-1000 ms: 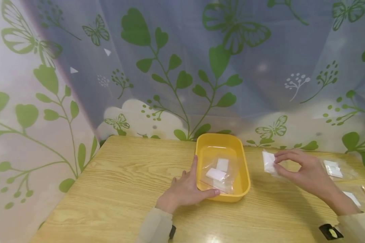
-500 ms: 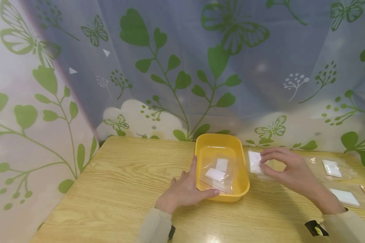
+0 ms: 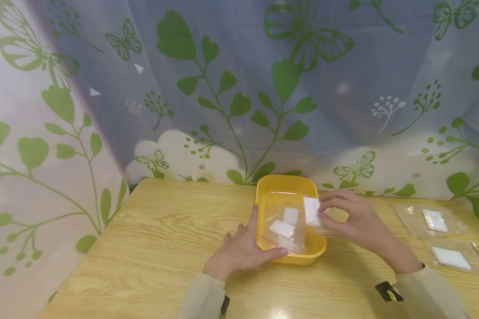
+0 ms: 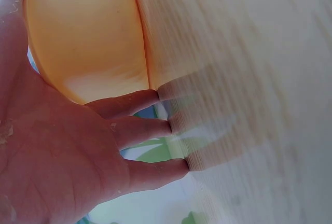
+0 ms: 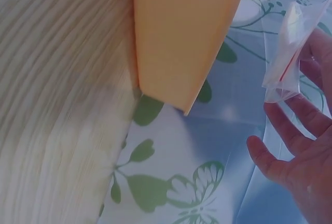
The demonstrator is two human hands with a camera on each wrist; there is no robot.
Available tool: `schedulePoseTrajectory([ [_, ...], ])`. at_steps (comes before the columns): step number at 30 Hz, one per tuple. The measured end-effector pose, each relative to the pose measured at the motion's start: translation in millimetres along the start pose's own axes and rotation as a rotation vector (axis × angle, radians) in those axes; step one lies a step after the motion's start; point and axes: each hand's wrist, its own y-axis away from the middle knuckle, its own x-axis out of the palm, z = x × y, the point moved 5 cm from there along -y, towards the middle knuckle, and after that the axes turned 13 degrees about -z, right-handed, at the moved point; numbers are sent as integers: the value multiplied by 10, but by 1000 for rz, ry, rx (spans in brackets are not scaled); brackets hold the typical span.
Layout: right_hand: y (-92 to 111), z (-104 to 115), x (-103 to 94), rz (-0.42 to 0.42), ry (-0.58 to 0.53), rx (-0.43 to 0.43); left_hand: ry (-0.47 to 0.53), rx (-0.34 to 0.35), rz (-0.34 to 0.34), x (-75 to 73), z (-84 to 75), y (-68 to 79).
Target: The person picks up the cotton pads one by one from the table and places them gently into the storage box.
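A yellow plastic tray [image 3: 303, 260] stands on the wooden table, with small clear zip bags [image 3: 283, 229] holding white flat pieces inside it. My left hand [image 3: 239, 252] rests against its left side, thumb along the near rim. In the left wrist view that hand's fingers [image 4: 145, 130] are straight, their tips at the tabletop beside the tray wall [image 4: 88, 37]. My right hand [image 3: 355, 219] pinches another zip bag [image 3: 312, 212] with a white piece in it, held over the tray's right rim. The right wrist view shows this bag [image 5: 288, 53] with its red seal line, raised above the rim.
Two more zip bags with white pieces lie on the table at the right, one farther back [image 3: 435, 220] and one nearer [image 3: 451, 258]. A curtain [image 3: 223, 88] with leaves and butterflies hangs behind the table's back edge.
My right hand has moved left with its zip bag, from right of the tray to over its right rim. The two bags at the right are uncovered. My left hand stays put.
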Motion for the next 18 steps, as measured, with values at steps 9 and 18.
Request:
schedulePoseTrajectory([
  [9,-48,71,192,2,-44,6,-15,7,-1,-1,0,2],
  [18,-69,101,316,3,-40,-6,-12,7,-4,6,-1,-8],
])
